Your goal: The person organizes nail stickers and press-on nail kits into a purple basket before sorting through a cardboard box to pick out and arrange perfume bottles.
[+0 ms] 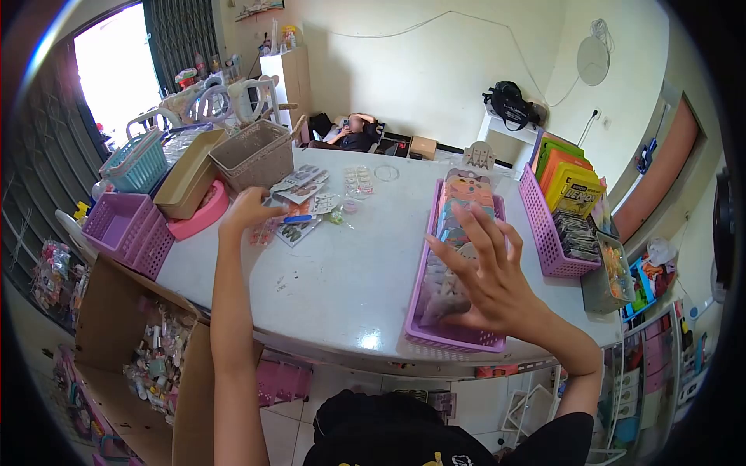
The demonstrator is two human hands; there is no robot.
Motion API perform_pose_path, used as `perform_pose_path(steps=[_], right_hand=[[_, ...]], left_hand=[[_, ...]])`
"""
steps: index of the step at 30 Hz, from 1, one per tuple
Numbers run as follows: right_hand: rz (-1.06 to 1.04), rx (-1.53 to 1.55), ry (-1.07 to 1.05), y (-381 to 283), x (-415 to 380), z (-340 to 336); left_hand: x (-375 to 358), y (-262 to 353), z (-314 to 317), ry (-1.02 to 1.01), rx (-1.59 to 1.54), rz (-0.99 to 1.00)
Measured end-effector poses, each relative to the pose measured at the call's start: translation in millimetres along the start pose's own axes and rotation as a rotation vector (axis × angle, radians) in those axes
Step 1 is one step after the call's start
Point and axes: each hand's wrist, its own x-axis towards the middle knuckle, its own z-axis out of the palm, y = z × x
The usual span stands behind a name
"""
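Note:
My right hand (pixel 489 272) is over a long purple basket (pixel 414 330), fingers spread and curved, with nothing seen gripped. Inside the basket stand several packs on cards (pixel 466 190), orange and teal at the far end, and clear plastic packets (pixel 440 291) nearer me. My left hand (pixel 250 210) is at the left of the table, beside a loose pile of small flat packets (pixel 303 186); its fingers stretch toward them, apart. A blue strip-shaped item (pixel 297 219) lies just right of its fingertips. Whether the fingertips touch a packet is hard to tell.
A second purple basket (pixel 536 221) with yellow and green packs stands right. At left are a brown basket (pixel 252 155), a pink tray (pixel 203 221) and stacked purple baskets (pixel 124 229). A cardboard box (pixel 116 311) of small bottles sits below. A person (pixel 357 138) reclines beyond the table.

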Motion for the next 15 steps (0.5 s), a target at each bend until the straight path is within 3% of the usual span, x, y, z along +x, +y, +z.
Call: perform_pose_path(steps=[7, 8, 10, 15], right_hand=[[0.022, 0.055, 0.019, 1, 6, 6], [0.021, 0.036, 0.021, 0, 6, 6], [0.023, 0.018, 0.027, -1, 6, 6], [0.053, 0.031, 0.026, 0, 3, 7]], left_hand=[[4, 14, 31, 0.286, -0.072, 0.06], [6, 11, 33, 0.284, -0.072, 0.06], [6, 10, 31, 0.182, -0.382, 0.058], [2, 9, 21, 0.153, -0.446, 0.061]])
